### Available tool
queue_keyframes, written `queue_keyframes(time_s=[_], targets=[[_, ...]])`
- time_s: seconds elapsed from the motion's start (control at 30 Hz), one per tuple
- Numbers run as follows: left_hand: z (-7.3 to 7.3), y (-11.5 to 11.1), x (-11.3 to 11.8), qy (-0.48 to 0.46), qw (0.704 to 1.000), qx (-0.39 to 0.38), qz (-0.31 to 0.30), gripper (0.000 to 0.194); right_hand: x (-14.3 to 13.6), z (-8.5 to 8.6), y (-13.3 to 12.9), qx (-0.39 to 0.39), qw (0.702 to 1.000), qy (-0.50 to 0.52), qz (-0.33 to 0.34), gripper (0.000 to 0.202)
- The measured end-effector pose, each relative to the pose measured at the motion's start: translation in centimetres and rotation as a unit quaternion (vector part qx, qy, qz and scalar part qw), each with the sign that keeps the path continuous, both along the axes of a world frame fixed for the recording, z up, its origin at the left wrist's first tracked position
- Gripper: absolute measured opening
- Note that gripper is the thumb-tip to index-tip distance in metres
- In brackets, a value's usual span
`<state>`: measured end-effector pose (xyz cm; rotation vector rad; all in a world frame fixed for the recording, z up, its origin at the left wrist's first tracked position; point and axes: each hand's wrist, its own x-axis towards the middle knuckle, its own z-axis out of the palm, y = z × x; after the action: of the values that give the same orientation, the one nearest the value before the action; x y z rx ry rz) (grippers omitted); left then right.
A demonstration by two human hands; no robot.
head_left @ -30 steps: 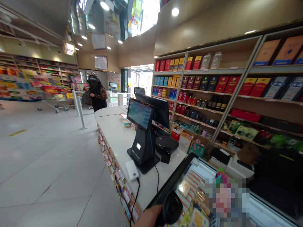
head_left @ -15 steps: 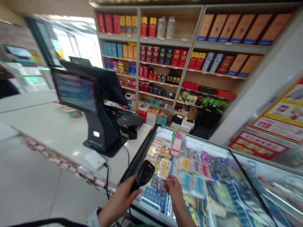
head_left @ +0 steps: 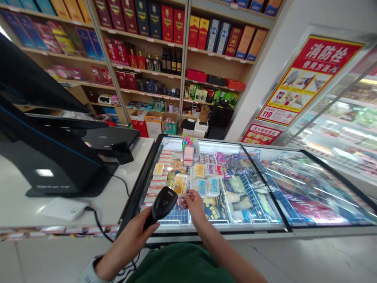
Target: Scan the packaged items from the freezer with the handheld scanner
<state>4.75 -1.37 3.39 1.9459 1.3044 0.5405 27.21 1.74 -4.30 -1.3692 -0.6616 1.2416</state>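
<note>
Scanner [head_left: 163, 203] in left hand [head_left: 138, 231], partly hidden

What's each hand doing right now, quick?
Left hand: closed around the scanner.
Right hand: partly curled; can't tell if it holds anything.

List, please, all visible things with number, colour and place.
Scanner: 1, black, in left hand
Freezer: 1, black-edged, centre to right
Packs: at least 7, yellow, blue, purple, red, at freezer
Blurred item: 1, partly pink, freezer's far side
Counter: 1, white, left
Till: 1, black, on counter
Small case: 1, white, beside till
Cables: several, black, counter, bottom
Shelves: several, wooden, behind
Boxes: many, mostly red, on shelves
Bottles: several, dark, on shelves
Cartons: at least 3, red, orange, green, under shelves
Signs: 2, red, right wall
Shirt: 1, green, bottom
Wristband: 1, pale, left wrist
Left hand: 1, bare, around scanner
Right hand: 1, bare, by packs
</note>
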Motion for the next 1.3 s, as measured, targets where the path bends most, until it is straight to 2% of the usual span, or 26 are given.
queue_keyframes(time_s=[0.23, 0.47, 0.77, 0.97, 1.3], targets=[[0.0, 0.2, 1.1, 0.021, 0.999, -0.014, -0.026, 0.05, 0.9, 0.6, -0.8, -0.006, 1.0, 0.015, -0.022, 0.046], [-0.3, 0.5, 1.8, 0.023, 0.999, -0.015, -0.043, 0.045, 1.7, 0.5, -1.5, -0.011, 0.999, 0.006, -0.031, 0.044], [-0.2, 0.8, 2.7, 0.014, 0.998, -0.03, -0.054, 0.051, 2.3, 0.4, -1.9, -0.013, 0.999, 0.005, -0.048, 0.047], [-0.2, 1.0, 2.9, 0.01, 0.997, -0.048, -0.058, 0.051, 2.5, 0.4, -1.9, -0.01, 0.999, 0.007, -0.047, 0.046], [-1.1, 1.5, 2.8, 0.003, 0.997, -0.053, -0.05, 0.051, 2.8, 0.0, -1.6, -0.012, 0.998, -0.007, -0.055, 0.043]])
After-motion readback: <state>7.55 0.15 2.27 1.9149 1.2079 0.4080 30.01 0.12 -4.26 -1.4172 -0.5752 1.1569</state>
